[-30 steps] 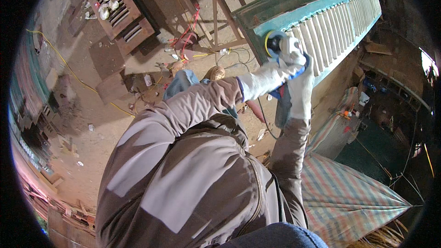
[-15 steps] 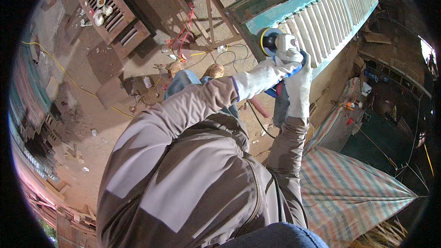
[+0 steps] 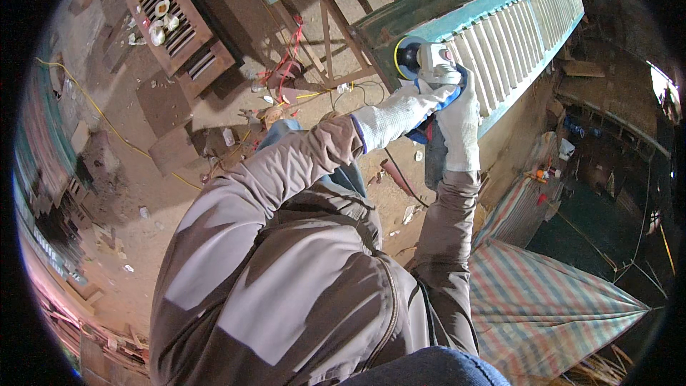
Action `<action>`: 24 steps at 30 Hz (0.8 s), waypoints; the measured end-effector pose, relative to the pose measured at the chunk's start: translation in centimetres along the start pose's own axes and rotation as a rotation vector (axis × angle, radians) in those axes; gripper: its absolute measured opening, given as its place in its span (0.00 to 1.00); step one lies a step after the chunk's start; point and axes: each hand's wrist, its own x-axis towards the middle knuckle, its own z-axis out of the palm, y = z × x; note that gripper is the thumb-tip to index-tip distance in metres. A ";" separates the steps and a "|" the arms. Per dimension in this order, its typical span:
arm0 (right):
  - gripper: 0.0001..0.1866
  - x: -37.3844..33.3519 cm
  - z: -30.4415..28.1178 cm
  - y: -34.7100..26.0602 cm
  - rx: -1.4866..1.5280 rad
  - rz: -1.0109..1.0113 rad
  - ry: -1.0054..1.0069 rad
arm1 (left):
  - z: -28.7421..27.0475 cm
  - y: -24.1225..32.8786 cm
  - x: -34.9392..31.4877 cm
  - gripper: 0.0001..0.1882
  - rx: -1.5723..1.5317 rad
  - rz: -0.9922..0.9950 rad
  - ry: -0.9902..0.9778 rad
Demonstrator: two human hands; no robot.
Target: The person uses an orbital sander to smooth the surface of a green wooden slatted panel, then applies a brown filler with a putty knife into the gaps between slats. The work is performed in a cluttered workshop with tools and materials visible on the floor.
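Note:
Both my hands wear white knit gloves with blue palms and hold an angle grinder (image 3: pixel 434 58) fitted with a round disc. My left hand (image 3: pixel 409 109) is wrapped around the tool just behind its head. My right hand (image 3: pixel 461 118) grips its body from the right, most of the fingers hidden. The disc (image 3: pixel 404 57) lies at the near left end of a louvered shutter (image 3: pixel 500 44), over its turquoise frame; whether it touches the wood I cannot tell. Pale, bare slats fill the shutter's middle. A dark cord runs down from the grinder.
A brown slatted panel (image 3: pixel 187 41) with small white items on it is at upper left. A yellow cord (image 3: pixel 100 112) crosses the dirt floor. Red strips (image 3: pixel 291 64) hang by the wooden stand. A striped tarp (image 3: pixel 543 307) spreads at lower right.
My hands and the grinder have shifted slightly left and up along the shutter's end frame. The whole view has also moved a little.

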 end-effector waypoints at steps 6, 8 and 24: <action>0.43 0.6 -0.3 0.7 0.011 -0.069 0.012 | 0.4 1.3 -0.7 0.29 -0.114 -0.052 -0.038; 0.42 0.3 -0.1 0.8 -0.049 -0.060 0.021 | 0.5 0.5 -0.3 0.29 -0.165 -0.063 -0.044; 0.41 -7.8 -1.4 2.1 0.036 0.170 0.051 | 3.0 -7.3 -3.0 0.32 -0.009 -0.192 -0.084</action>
